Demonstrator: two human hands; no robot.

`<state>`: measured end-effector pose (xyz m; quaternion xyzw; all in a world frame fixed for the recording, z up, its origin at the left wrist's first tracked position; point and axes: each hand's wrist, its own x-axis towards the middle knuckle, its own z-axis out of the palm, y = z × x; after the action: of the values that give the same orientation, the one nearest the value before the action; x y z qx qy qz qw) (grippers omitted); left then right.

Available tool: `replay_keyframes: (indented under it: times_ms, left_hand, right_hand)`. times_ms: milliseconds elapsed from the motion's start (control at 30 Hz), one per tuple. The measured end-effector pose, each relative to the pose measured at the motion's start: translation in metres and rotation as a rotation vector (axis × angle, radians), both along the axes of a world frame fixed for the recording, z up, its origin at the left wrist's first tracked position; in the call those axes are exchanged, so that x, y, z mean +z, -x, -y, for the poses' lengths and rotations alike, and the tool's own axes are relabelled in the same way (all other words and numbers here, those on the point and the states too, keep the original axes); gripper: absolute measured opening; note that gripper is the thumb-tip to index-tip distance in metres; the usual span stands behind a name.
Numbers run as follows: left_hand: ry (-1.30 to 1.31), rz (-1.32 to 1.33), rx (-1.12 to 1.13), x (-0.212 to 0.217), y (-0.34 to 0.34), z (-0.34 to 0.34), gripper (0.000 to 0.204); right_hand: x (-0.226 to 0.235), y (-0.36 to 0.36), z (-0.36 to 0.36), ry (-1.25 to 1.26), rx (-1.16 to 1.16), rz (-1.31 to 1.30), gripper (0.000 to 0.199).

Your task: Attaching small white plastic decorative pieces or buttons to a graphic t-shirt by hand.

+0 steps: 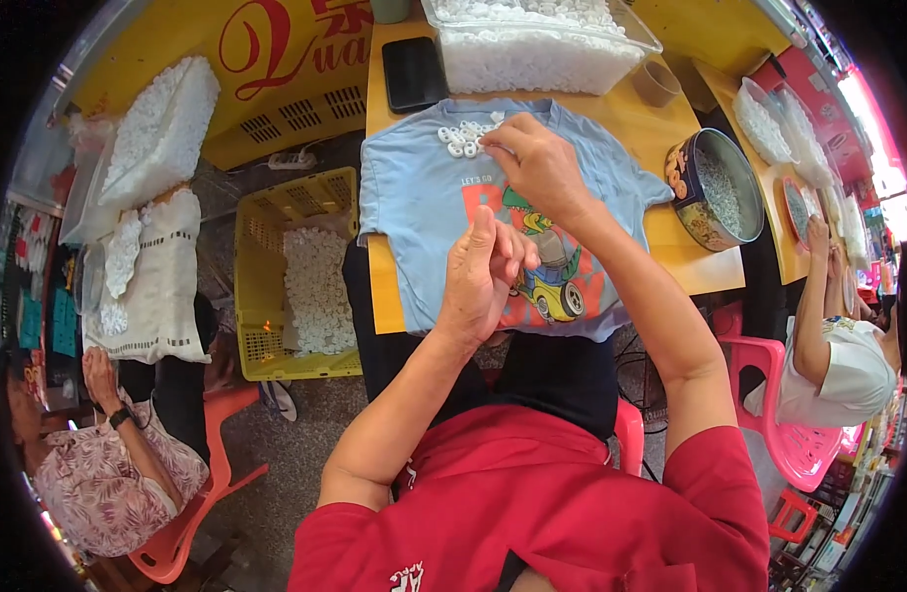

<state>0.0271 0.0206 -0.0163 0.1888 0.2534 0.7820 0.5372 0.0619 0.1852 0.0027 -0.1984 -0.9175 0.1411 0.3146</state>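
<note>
A light-blue T-shirt (414,207) with a printed cartoon lies spread over the table in front of me. On its upper part sits a small cluster of white round plastic pieces (458,140) with dark centres. My right hand (544,170) reaches over the shirt, thumb and fingers pinched at the right edge of this cluster. Whether a piece is between the fingertips is hidden. Nearer to me, my left hand (481,274) is raised above the shirt's print, thumb up and fingers curled in. What it holds, if anything, cannot be made out.
Behind the shirt are a clear box (542,61) heaped with white pieces and a black phone (414,75). A round tin (705,192) of small greyish bits stands right, near a small cup (655,83). A yellow crate (295,373) is left. People sit at both sides.
</note>
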Motion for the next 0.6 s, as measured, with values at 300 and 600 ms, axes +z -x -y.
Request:
replay_keyframes:
  times_ms: [300, 600]
  left_hand:
    - [0.075, -0.158, 0.285, 0.019, 0.003, 0.002, 0.015]
    - [0.092, -0.423, 0.332, 0.023, 0.005, 0.003, 0.016]
  right_hand:
    - [0.042, -0.042, 0.031, 1.356, 0.147, -0.177, 0.022]
    - [0.047, -0.065, 0.06, 1.642, 0.188, -0.26, 0.02]
